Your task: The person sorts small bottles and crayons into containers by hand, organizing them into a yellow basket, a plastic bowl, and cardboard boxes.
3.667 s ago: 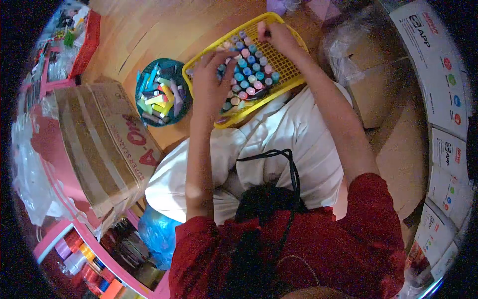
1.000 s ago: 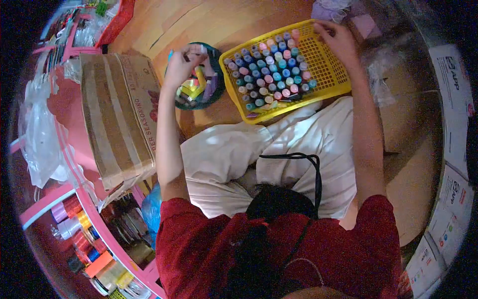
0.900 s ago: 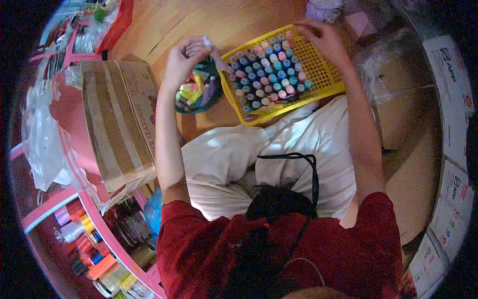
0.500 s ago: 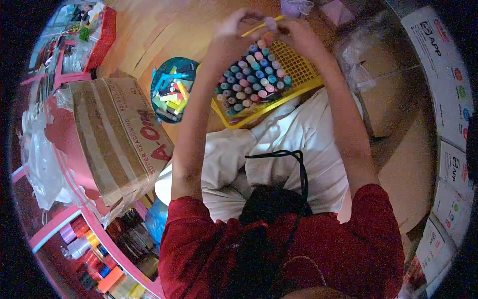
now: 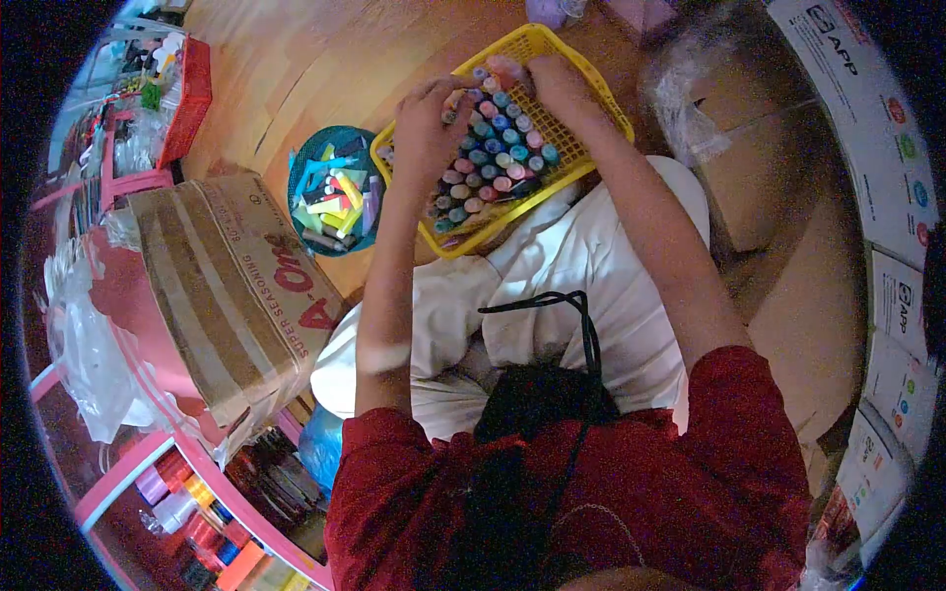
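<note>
reaching over yellow basket point(image 5: 537, 202), right hand point(image 5: 560, 84) borders markers point(image 5: 518, 153) and open grid point(image 5: 570, 128).

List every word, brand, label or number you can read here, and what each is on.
"SUPER SEASONING": large brown taped cardboard box
"A-On", ending unclear: same box
"APP": upper white printed package
"APP": white printed package below it
Small print on both packages and the box's digits: too blurred.
Round-capped coloured pens: no legible text.
</note>
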Available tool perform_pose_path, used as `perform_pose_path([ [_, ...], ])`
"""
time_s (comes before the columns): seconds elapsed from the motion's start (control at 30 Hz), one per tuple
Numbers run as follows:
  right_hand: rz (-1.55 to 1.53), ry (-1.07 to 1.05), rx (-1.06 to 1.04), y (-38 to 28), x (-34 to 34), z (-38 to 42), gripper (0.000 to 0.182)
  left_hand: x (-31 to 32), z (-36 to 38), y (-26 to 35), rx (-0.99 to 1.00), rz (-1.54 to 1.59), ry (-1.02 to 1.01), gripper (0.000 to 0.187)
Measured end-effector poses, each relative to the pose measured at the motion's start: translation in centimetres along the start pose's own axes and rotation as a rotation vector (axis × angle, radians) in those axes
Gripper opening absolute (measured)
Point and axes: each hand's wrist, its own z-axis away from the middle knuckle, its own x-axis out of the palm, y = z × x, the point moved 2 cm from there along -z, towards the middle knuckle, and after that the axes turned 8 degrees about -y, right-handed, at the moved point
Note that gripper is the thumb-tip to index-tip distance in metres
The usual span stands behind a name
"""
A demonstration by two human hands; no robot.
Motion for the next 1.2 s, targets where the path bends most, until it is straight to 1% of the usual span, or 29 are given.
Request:
perform_pose_path([
  [0.03, -0.007, -0.054, 0.026, 0.0, 0.2, -0.1, 0.018, -0.1, 0.0, -0.1, -0.002, 0.010, -0.011, 0.014],
  [0.13, -0.063, -0.119, 0.102, -0.1, -0.3, 0.8, 0.026, 0.6, 0.5, -1.1, 0.043, -0.030, -0.028, 0.014],
  [0.23, -0.044, -0.044, 0.067, 0.3, 0.0, 1.2, 0.025, 0.9, 1.1, -1.5, 0.036, -0.047, -0.060, 0.014],
  [0.3, -0.063, -0.004, 0.059, 0.7, 0.6, 0.9, 0.021, 0.6, 1.2, -1.5, 0.034, -0.010, -0.067, 0.014],
  [0.43, -0.058, 0.068, -0.010, 1.4, 2.0, 0.2, 0.024, -0.3, 1.6, -0.7, -0.008, -0.002, -0.056, 0.015],
  [0.53, -0.032, 0.042, -0.049, 1.5, 2.5, -0.1, 0.022, -0.4, 1.7, -1.2, 0.063, -0.014, 0.009, 0.013],
  [0.63, -0.110, 0.045, -0.016, 1.5, 2.7, -0.3, 0.021, -0.4, 1.9, -1.7, 0.027, 0.021, 0.000, 0.012],
  [0.73, -0.090, 0.046, -0.027, 1.4, 3.0, -0.4, 0.020, -0.6, 2.0, -1.6, 0.044, 0.044, 0.040, 0.012],
  [0.83, -0.174, 0.006, -0.029, 1.4, 2.6, -0.3, 0.020, -1.3, 2.2, -1.4, -0.004, 0.126, 0.039, 0.012],
  [0.93, -0.119, 0.050, -0.082, 1.2, 2.5, -0.1, 0.021, -1.6, 2.7, -2.3, -0.026, 0.110, 0.037, 0.012],
  [1.03, -0.132, 0.098, -0.103, 2.1, 3.1, -0.3, 0.021, -1.9, 4.0, -3.1, -0.134, 0.228, 0.103, 0.012],
  [1.1, -0.087, -0.019, -0.066, 2.0, 2.7, -0.5, 0.022, -2.9, 5.3, -3.9, -0.114, 0.088, 0.172, 0.011],
  [1.13, -0.092, -0.039, -0.075, 1.8, 2.4, -0.4, 0.024, -3.3, 6.2, -4.3, -0.106, 0.016, 0.203, 0.010],
  [1.2, -0.043, -0.099, -0.088, 1.2, 0.7, -0.2, 0.028, -4.0, 8.9, -6.3, -0.176, -0.044, 0.313, 0.009],
])
